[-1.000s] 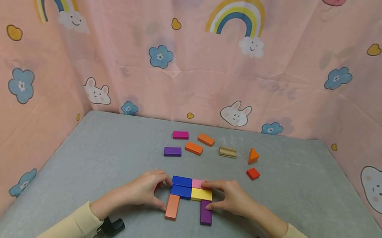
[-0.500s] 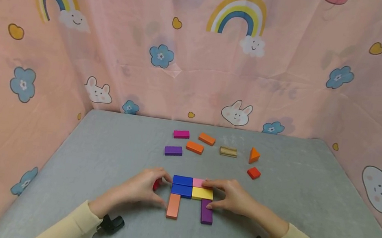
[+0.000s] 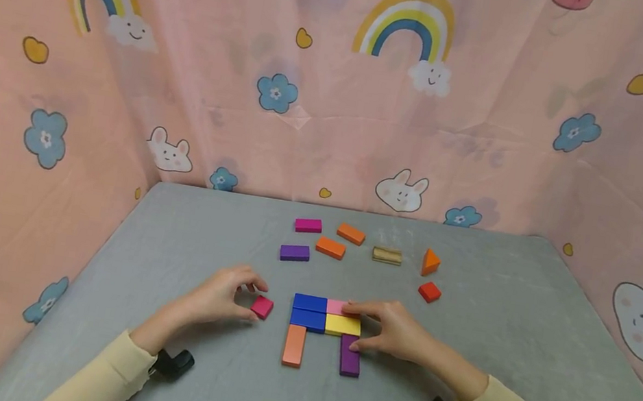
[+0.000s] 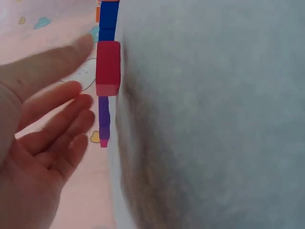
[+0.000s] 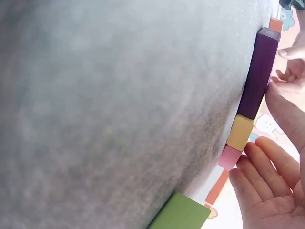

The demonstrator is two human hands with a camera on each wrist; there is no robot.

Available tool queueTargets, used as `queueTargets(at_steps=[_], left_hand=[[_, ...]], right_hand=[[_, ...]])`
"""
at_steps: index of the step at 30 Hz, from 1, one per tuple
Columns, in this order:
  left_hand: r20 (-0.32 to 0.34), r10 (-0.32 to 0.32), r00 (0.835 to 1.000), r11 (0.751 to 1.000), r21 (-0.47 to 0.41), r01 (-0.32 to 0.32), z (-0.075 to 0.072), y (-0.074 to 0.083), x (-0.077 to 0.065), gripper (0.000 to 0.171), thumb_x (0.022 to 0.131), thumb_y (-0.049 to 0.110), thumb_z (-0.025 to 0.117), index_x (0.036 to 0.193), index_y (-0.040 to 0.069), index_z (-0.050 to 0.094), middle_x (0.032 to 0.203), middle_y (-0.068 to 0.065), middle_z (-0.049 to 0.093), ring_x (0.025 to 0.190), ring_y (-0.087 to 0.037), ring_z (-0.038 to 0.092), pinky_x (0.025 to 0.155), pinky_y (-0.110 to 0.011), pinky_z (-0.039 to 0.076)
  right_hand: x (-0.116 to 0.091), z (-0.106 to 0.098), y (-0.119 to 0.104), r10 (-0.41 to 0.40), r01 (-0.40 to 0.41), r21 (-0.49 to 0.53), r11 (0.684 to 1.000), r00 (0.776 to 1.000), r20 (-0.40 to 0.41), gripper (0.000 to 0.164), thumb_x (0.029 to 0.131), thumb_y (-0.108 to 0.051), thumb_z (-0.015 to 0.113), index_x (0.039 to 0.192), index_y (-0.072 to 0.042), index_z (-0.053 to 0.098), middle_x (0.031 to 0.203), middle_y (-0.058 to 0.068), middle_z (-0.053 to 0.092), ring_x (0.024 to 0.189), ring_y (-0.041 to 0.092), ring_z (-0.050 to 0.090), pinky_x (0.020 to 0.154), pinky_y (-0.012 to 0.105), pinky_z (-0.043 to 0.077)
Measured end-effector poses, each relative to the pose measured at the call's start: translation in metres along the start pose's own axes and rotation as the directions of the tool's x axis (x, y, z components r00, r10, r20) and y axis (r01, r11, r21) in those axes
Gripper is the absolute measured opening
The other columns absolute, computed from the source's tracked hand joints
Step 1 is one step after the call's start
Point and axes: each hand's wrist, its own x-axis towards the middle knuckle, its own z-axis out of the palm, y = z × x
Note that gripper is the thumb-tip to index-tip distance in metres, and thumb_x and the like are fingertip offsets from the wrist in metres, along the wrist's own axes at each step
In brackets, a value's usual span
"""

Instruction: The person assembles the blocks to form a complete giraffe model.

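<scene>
Flat blocks form a joined shape on the grey table: two blue blocks (image 3: 309, 312), a pink block (image 3: 335, 306) and a yellow block (image 3: 343, 326) on top, with a peach block (image 3: 293, 346) and a dark purple block (image 3: 351, 356) as legs. My right hand (image 3: 396, 333) touches the pink block with the index finger and the purple one with the thumb. To the left of the shape, my left hand (image 3: 220, 294) has its fingers spread around a small crimson block (image 4: 108, 67), thumb tip right at it. A green block (image 5: 181, 213) shows in the right wrist view, hidden in the head view.
Further back lie a magenta block (image 3: 308, 225), a violet block (image 3: 295, 253), two orange blocks (image 3: 330, 247), a wood-coloured block (image 3: 386, 256), an orange triangular block (image 3: 430, 263) and a red block (image 3: 429, 291). A pink printed curtain (image 3: 330, 139) hangs behind the table.
My left hand has drawn back to the left from the joined blocks, and the crimson block now shows more fully by its fingertips. The right hand stays on the blocks.
</scene>
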Motion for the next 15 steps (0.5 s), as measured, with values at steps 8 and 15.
queueTargets(at_steps=[8, 15], left_hand=[[0.034, -0.006, 0.999, 1.000, 0.010, 0.005, 0.0014, -0.0055, 0.0000, 0.029, 0.077, 0.021, 0.080, 0.104, 0.017, 0.071, 0.100, 0.006, 0.065, 0.090, -0.013, 0.058, 0.079, -0.033, 0.050], [0.043, -0.010, 0.999, 1.000, 0.006, 0.009, 0.0025, -0.0075, 0.0012, 0.025, 0.078, 0.018, 0.078, 0.102, 0.016, 0.072, 0.097, 0.007, 0.066, 0.089, -0.010, 0.060, 0.080, -0.031, 0.053]], right_hand=[[-0.0011, 0.0008, -0.0002, 0.000, 0.000, 0.008, 1.000, 1.000, -0.003, 0.058, 0.074, -0.030, 0.080, 0.127, -0.013, 0.062, 0.131, 0.007, 0.060, 0.122, 0.025, 0.055, 0.096, 0.043, 0.047], [-0.0006, 0.0007, -0.0003, 0.005, -0.005, 0.009, 1.000, 1.000, -0.003, 0.058, 0.074, -0.031, 0.080, 0.127, -0.013, 0.062, 0.131, 0.007, 0.060, 0.122, 0.025, 0.055, 0.096, 0.044, 0.047]])
